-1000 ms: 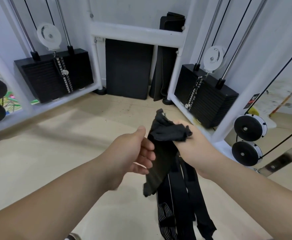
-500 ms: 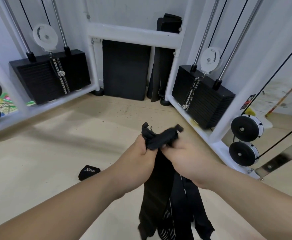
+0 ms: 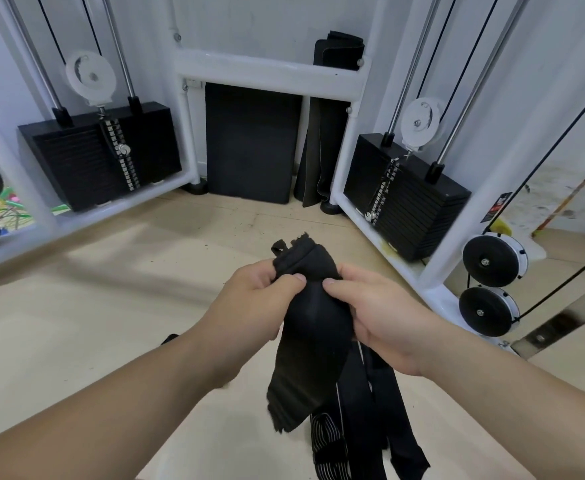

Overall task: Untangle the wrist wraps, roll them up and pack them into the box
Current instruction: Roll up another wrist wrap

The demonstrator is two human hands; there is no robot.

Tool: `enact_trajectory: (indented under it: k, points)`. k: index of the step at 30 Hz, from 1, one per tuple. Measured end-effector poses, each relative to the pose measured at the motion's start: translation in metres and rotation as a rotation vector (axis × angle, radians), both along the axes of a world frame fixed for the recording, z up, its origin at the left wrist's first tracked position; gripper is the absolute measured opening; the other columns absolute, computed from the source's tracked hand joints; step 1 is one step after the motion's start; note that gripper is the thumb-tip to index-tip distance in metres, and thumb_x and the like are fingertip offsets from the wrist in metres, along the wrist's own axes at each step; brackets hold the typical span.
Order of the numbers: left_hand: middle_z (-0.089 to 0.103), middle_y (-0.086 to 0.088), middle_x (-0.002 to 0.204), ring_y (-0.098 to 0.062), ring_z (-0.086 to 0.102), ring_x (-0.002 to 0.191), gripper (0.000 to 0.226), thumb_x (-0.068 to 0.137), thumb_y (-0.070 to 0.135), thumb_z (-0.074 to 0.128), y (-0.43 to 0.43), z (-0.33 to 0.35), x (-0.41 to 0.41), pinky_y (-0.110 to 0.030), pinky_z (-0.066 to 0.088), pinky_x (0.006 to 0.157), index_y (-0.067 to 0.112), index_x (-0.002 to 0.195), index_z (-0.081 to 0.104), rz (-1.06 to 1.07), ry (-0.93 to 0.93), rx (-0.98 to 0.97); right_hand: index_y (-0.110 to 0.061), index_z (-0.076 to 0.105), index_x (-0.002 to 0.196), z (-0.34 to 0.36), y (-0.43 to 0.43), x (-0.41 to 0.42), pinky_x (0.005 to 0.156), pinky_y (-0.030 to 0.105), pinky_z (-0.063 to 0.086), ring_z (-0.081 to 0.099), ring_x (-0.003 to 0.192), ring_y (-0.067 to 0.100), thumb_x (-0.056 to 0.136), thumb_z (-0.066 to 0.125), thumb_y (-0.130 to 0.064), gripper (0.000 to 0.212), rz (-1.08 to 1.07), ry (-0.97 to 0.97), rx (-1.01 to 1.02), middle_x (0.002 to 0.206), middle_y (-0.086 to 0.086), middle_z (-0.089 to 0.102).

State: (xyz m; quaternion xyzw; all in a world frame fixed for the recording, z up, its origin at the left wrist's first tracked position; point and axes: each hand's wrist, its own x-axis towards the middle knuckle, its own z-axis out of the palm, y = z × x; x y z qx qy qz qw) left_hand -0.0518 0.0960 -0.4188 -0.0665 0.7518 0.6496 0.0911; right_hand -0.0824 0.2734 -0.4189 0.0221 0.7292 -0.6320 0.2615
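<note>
Both hands are up in the middle, near the camera, and between them sits the bundle of wraps, black and bunched, held well above the floor. The left hand curls round the top of the bundle, thumb pressed onto the cloth. The right hand pinches it from the other side, thumb tip just beside the left's. That reads as a two-sided grip, set to work one strap free of the tangle. Loose tails hang down, and a striped tail hangs among them. No box in sight. Any writing? There's a red-and-black sticker on the right frame post, too small to read, and nothing legible on the wraps.
</note>
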Motion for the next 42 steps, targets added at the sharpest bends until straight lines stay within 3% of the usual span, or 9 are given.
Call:
enact_trajectory:
  k: [6, 9, 14, 19, 25, 30, 34, 39, 42]
  points:
    - [0.062, 0.019, 0.051, 0.006, 0.055, 0.043, 0.026, 0.108, 0.009, 0.052, 0.002, 0.003, 0.005, -0.008, 0.039, 0.045, 0.018, 0.094, 0.071, -0.052, 0.021, 0.028, -0.017, 0.069, 0.098, 0.009, 0.002, 0.004, 0.093, 0.055, 0.059, 0.076, 0.097, 0.032, 0.109, 0.054, -0.022, 0.020, -0.012, 0.082, 0.044, 0.099, 0.016, 0.077]
    - [0.065, 0.015, 0.056, 0.003, 0.056, 0.046, 0.021, 0.108, 0.013, 0.055, 0.002, 0.004, 0.004, -0.008, 0.040, 0.047, 0.021, 0.107, 0.074, -0.031, 0.015, 0.050, -0.019, 0.068, 0.110, 0.008, 0.001, 0.005, 0.078, 0.044, 0.058, 0.073, 0.087, 0.026, 0.110, 0.048, -0.014, 0.021, -0.030, 0.104, 0.040, 0.103, 0.018, 0.078]
    - [0.072, -0.008, 0.084, -0.012, 0.050, 0.064, 0.017, 0.109, 0.034, 0.056, 0.001, -0.001, 0.004, -0.025, 0.043, 0.058, 0.031, 0.109, 0.073, -0.113, 0.025, -0.020, -0.023, 0.066, 0.118, 0.002, 0.000, 0.000, 0.076, 0.033, 0.058, 0.075, 0.097, 0.021, 0.108, 0.044, -0.011, 0.027, -0.110, 0.087, 0.063, 0.109, 0.010, 0.078]
    - [0.059, 0.004, 0.071, -0.012, 0.046, 0.059, 0.027, 0.111, 0.029, 0.049, 0.001, 0.000, 0.004, -0.020, 0.042, 0.053, 0.024, 0.095, 0.070, -0.110, 0.032, -0.022, -0.020, 0.067, 0.122, 0.000, -0.001, -0.002, 0.079, 0.034, 0.057, 0.074, 0.105, 0.025, 0.108, 0.044, -0.009, 0.028, -0.162, 0.051, 0.014, 0.113, 0.010, 0.078]
    - [0.062, 0.011, 0.056, 0.001, 0.052, 0.046, 0.028, 0.109, 0.011, 0.050, 0.004, 0.002, 0.005, -0.009, 0.037, 0.044, 0.018, 0.108, 0.077, 0.017, 0.019, 0.102, -0.022, 0.067, 0.123, 0.004, 0.002, 0.000, 0.087, 0.052, 0.061, 0.077, 0.105, 0.033, 0.111, 0.053, -0.022, 0.019, -0.115, 0.047, -0.134, 0.115, 0.013, 0.079]
    - [0.076, 0.006, 0.075, -0.005, 0.062, 0.055, 0.036, 0.105, 0.009, 0.055, 0.007, 0.007, 0.005, -0.016, 0.041, 0.044, 0.032, 0.112, 0.081, 0.120, -0.020, 0.204, -0.026, 0.075, 0.103, 0.006, 0.002, 0.001, 0.068, 0.036, 0.056, 0.072, 0.090, 0.029, 0.109, 0.057, -0.014, 0.022, -0.108, 0.115, -0.172, 0.105, 0.015, 0.079]
    - [0.083, 0.008, 0.103, -0.010, 0.078, 0.096, 0.036, 0.104, 0.007, 0.057, 0.007, 0.008, 0.002, -0.018, 0.056, 0.066, 0.032, 0.115, 0.081, 0.169, -0.023, 0.283, -0.018, 0.080, 0.102, 0.008, 0.004, 0.001, 0.078, 0.038, 0.054, 0.065, 0.098, 0.031, 0.106, 0.055, -0.008, 0.027, -0.070, 0.124, -0.214, 0.106, 0.016, 0.072]
    - [0.082, 0.009, 0.108, 0.002, 0.072, 0.079, 0.039, 0.106, 0.005, 0.054, 0.006, 0.008, 0.003, -0.006, 0.051, 0.057, 0.031, 0.117, 0.081, 0.173, 0.036, 0.242, -0.008, 0.079, 0.120, 0.009, 0.011, 0.001, 0.110, 0.056, 0.051, 0.069, 0.122, 0.041, 0.108, 0.053, -0.021, 0.031, -0.035, 0.130, -0.236, 0.124, 0.022, 0.075]
    - [0.082, 0.011, 0.106, 0.001, 0.074, 0.083, 0.042, 0.106, 0.003, 0.052, 0.006, 0.008, 0.003, -0.007, 0.052, 0.060, 0.032, 0.113, 0.083, 0.157, 0.067, 0.235, -0.012, 0.080, 0.118, 0.009, 0.012, 0.003, 0.107, 0.051, 0.055, 0.072, 0.119, 0.033, 0.100, 0.058, -0.028, 0.033, 0.002, 0.143, -0.272, 0.123, 0.017, 0.077]
